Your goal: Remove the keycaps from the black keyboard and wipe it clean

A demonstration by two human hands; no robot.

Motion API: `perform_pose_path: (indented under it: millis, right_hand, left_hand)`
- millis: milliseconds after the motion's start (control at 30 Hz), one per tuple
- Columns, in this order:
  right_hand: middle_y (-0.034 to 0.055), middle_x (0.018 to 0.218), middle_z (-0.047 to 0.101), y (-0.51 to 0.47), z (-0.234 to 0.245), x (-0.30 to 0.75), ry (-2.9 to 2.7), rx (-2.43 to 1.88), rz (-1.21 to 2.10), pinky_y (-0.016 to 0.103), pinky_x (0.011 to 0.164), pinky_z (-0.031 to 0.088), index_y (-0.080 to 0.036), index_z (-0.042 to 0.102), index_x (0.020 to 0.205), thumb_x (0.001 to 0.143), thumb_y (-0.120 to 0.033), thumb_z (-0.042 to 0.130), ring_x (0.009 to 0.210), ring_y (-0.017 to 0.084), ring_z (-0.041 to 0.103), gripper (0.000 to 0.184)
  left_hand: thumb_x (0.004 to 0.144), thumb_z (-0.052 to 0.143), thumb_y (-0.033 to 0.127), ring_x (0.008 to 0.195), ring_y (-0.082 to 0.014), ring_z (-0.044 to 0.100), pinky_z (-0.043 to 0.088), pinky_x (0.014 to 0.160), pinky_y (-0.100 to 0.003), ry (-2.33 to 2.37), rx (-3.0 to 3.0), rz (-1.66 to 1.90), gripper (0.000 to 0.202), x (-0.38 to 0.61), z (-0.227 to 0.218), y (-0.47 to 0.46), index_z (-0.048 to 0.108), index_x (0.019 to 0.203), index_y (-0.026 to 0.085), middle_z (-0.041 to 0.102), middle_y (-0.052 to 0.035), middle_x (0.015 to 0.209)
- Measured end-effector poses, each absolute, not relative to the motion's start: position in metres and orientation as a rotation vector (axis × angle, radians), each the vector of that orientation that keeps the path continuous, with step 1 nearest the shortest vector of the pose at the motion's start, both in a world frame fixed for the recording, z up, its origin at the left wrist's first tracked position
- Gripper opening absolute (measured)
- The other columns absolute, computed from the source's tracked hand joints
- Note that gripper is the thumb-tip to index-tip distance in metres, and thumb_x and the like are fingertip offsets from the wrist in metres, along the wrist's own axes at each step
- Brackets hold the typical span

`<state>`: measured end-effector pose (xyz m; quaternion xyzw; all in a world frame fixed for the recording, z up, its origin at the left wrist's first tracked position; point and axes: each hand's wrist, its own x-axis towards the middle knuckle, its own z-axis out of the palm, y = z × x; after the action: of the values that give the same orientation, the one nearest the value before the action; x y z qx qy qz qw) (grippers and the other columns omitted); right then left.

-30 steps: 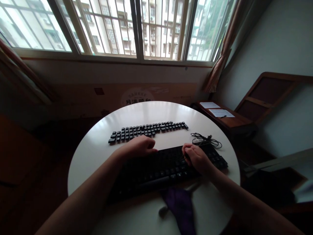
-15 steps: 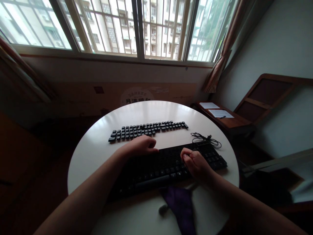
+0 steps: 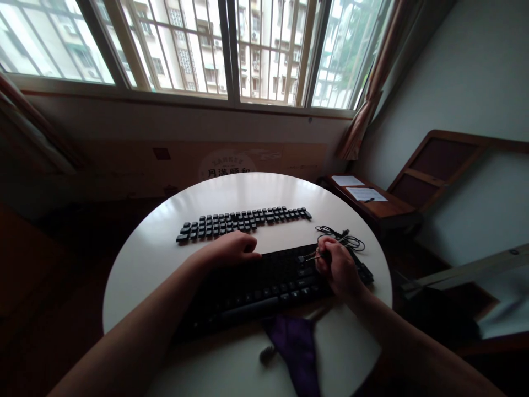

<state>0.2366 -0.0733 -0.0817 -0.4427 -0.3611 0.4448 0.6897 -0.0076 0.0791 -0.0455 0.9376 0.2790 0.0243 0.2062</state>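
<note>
A black keyboard (image 3: 264,270) lies across the white round table (image 3: 136,264); its upper left area looks stripped of keycaps, though it is dark there. My left hand (image 3: 231,246) is curled over the keyboard's far left edge, thumb stretched along it. In a fist, my right hand (image 3: 336,267) grips a wire keycap puller (image 3: 311,257) over the right half. A dark keycap (image 3: 301,259) sits at the ends of its wires. Beyond the keyboard, loose keycaps (image 3: 223,223) stand in several rows.
A bundled black cable (image 3: 355,242) lies behind the keyboard's right end. Near me are a purple cloth (image 3: 295,350) and a small dark bristly piece (image 3: 268,354). At the right stands a wooden chair (image 3: 392,207) with papers and a pen on it.
My right hand has shifted right and turned, bringing the puller's wires and a keycap into view. My left hand keeps its place on the keyboard. The whole view has swung slightly.
</note>
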Motion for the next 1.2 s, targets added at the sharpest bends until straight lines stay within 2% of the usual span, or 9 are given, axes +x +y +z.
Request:
perform_pose_path:
  millis: [133, 267, 433, 567, 733, 867, 1000, 1100, 1200]
  right_hand:
    - [-0.0074, 0.047, 0.041, -0.073, -0.066, 0.250, -0.748, -0.875, 0.846, 0.019, 0.039, 0.027, -0.021, 0.046, 0.070, 0.081, -0.027, 0.050, 0.038, 0.008, 0.033, 0.013]
    - [-0.0072, 0.049, 0.042, -0.064, -0.029, 0.264, -0.867, -0.838, 0.781, 0.019, 0.039, 0.027, -0.021, 0.048, 0.068, 0.080, -0.025, 0.051, 0.038, 0.007, 0.034, 0.013]
    - [-0.0056, 0.052, 0.046, -0.035, 0.038, 0.255, -1.416, -0.943, 0.832, 0.019, 0.037, 0.023, -0.019, 0.052, 0.071, 0.085, -0.026, 0.047, 0.040, 0.007, 0.038, 0.016]
    - [-0.0047, 0.055, 0.052, -0.007, 0.072, 0.224, -1.975, -0.969, 0.875, 0.019, 0.046, 0.034, -0.018, 0.054, 0.078, 0.089, -0.019, 0.047, 0.049, 0.008, 0.046, 0.013]
    - [-0.0030, 0.066, 0.059, 0.009, 0.073, 0.186, -2.315, -0.906, 0.792, 0.022, 0.059, 0.042, -0.017, 0.057, 0.086, 0.090, -0.017, 0.048, 0.062, 0.011, 0.054, 0.010]
    - [-0.0018, 0.073, 0.061, 0.005, 0.071, 0.181, -2.383, -0.901, 0.734, 0.023, 0.065, 0.044, -0.018, 0.058, 0.089, 0.090, -0.015, 0.048, 0.069, 0.012, 0.057, 0.010]
    - [-0.0014, 0.076, 0.061, 0.003, 0.074, 0.188, -2.359, -0.924, 0.814, 0.023, 0.067, 0.045, -0.018, 0.058, 0.093, 0.093, -0.017, 0.047, 0.071, 0.012, 0.058, 0.011]
    - [-0.0012, 0.078, 0.062, 0.003, 0.077, 0.191, -2.369, -0.904, 0.840, 0.023, 0.066, 0.044, -0.019, 0.059, 0.094, 0.096, -0.020, 0.047, 0.072, 0.013, 0.059, 0.012]
    - [-0.0014, 0.074, 0.060, 0.003, 0.078, 0.191, -2.434, -0.943, 0.682, 0.024, 0.063, 0.039, -0.018, 0.060, 0.092, 0.100, -0.030, 0.047, 0.067, 0.013, 0.055, 0.019]
  left_hand:
    - [0.084, 0.061, 0.045, 0.053, -0.0118, 0.042, 0.027, 0.052, -0.025, 0.760, 2.673, 0.083, 0.036, -0.008, -0.042, 0.077, 0.049, 0.061, 0.019, 0.049, 0.0039, 0.057]
    - [0.087, 0.057, 0.046, 0.050, -0.0105, 0.038, 0.024, 0.052, -0.025, 0.743, 2.742, 0.206, 0.041, -0.006, -0.038, 0.074, 0.046, 0.059, 0.019, 0.044, 0.0046, 0.054]
    - [0.095, 0.045, 0.045, 0.049, -0.0089, 0.028, 0.024, 0.052, -0.024, 0.693, 2.703, 0.724, 0.048, -0.006, -0.033, 0.072, 0.036, 0.056, 0.019, 0.027, 0.0069, 0.051]
    - [0.096, 0.042, 0.050, 0.051, -0.0094, 0.034, 0.029, 0.053, -0.023, 0.707, 2.578, 1.004, 0.048, -0.014, -0.025, 0.069, 0.044, 0.061, 0.018, 0.036, 0.0058, 0.054]
    - [0.095, 0.042, 0.056, 0.057, -0.0121, 0.045, 0.036, 0.056, -0.025, 0.689, 2.453, 1.064, 0.047, -0.025, -0.016, 0.068, 0.054, 0.076, 0.016, 0.052, 0.0018, 0.063]
    - [0.096, 0.043, 0.053, 0.059, -0.0128, 0.049, 0.038, 0.059, -0.025, 0.706, 2.461, 0.980, 0.044, -0.024, -0.012, 0.066, 0.057, 0.078, 0.015, 0.056, 0.0009, 0.064]
    - [0.094, 0.046, 0.054, 0.065, -0.0139, 0.051, 0.042, 0.063, -0.026, 0.756, 2.310, 0.918, 0.043, -0.021, -0.010, 0.063, 0.058, 0.080, 0.015, 0.059, -0.0012, 0.070]
    - [0.091, 0.048, 0.062, 0.060, -0.0120, 0.046, 0.039, 0.056, -0.025, 0.746, 2.135, 0.892, 0.048, -0.019, -0.012, 0.062, 0.057, 0.081, 0.016, 0.053, 0.0006, 0.066]
    - [0.085, 0.053, 0.068, 0.049, -0.0088, 0.035, 0.028, 0.046, -0.022, 0.710, 1.958, 0.856, 0.051, -0.016, -0.019, 0.064, 0.054, 0.082, 0.017, 0.040, 0.0066, 0.055]
